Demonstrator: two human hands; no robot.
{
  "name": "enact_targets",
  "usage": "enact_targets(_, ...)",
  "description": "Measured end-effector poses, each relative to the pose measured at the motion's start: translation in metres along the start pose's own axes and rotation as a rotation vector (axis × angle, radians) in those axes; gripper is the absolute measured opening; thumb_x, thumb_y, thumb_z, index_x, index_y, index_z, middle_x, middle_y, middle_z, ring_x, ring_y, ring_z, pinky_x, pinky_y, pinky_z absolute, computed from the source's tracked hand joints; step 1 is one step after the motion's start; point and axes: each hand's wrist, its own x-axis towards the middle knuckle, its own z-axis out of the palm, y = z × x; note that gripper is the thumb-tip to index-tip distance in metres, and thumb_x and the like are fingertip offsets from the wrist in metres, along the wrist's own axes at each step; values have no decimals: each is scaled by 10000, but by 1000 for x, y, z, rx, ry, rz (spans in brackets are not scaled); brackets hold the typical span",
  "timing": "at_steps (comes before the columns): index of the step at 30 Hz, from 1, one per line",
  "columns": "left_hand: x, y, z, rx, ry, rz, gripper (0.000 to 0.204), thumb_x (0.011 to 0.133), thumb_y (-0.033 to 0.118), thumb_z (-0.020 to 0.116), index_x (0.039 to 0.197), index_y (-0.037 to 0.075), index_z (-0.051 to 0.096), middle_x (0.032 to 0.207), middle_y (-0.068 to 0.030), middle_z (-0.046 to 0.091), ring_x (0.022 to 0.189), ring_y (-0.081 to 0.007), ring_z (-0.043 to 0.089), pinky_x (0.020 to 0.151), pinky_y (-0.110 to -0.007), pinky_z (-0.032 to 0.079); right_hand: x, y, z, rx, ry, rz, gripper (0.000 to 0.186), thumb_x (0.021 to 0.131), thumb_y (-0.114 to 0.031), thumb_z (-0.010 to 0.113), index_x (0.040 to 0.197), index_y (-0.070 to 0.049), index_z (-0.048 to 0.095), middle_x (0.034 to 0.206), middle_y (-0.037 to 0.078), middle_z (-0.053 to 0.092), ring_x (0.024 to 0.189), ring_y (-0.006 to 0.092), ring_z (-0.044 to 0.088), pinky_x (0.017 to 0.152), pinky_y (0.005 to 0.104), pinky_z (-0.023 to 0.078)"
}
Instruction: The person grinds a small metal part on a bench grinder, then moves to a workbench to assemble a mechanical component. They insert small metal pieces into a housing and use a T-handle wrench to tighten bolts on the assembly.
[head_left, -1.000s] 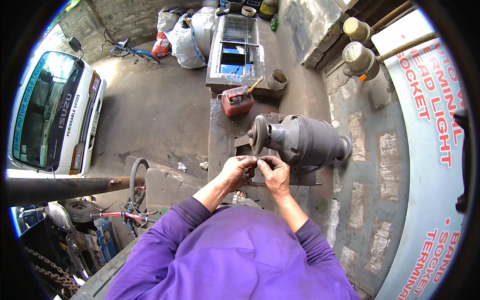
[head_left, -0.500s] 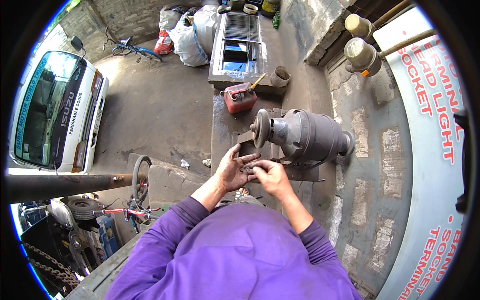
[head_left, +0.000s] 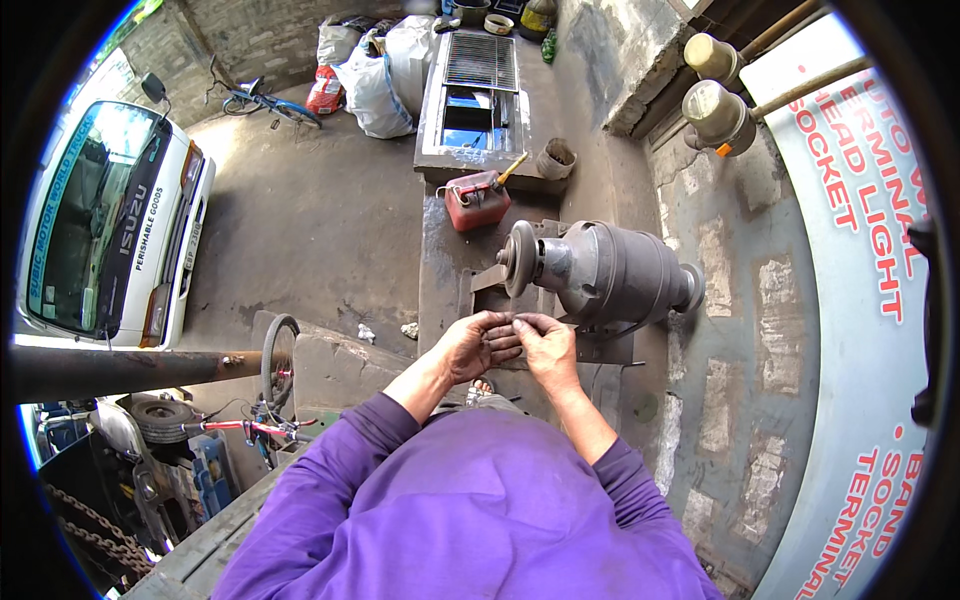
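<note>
My left hand [head_left: 472,346] is raised in front of my body with its fingers curled and its thumb and forefinger pinched together. Against those fingertips my right hand [head_left: 549,350] closes its own thumb and forefinger, so the two hands meet at the tips. Whatever lies between them is too small and too covered to make out. Just beyond the hands stands a grey bench grinder [head_left: 630,268], its near wheel [head_left: 520,258] at the left end of the motor. Neither hand touches it.
A red fuel can [head_left: 477,207] with a yellow spout sits past the grinder, beside a small tin [head_left: 556,158]. A white truck [head_left: 110,225] is parked at left. A rusty pipe [head_left: 140,372] crosses at left, near a bicycle wheel [head_left: 280,362]. A lettered signboard [head_left: 850,330] lines the right side.
The left hand was open, palm up, with small ring-like metal pieces on it; its fingers have now curled in. The right fingertips have moved up from the palm to the left fingertips.
</note>
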Motion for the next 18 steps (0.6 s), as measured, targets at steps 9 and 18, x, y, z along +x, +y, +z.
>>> enact_targets(9,12,-2,-5,9,-12,14,183,1054,159,642,1174,31,694,982,-33,745,901,-155,732,828,-305,623,5,7,2,133,71,-101,141,977,-122,781,1044,3,782,900,14,765,811,78,660,744,250,545)
enact_targets(18,10,4,-3,-8,-69,36,136,1038,144,672,1120,41,705,1005,-45,750,919,-165,729,843,-309,626,8,10,3,16,90,-157,168,977,-137,775,1049,15,783,904,43,782,835,109,691,754,286,564)
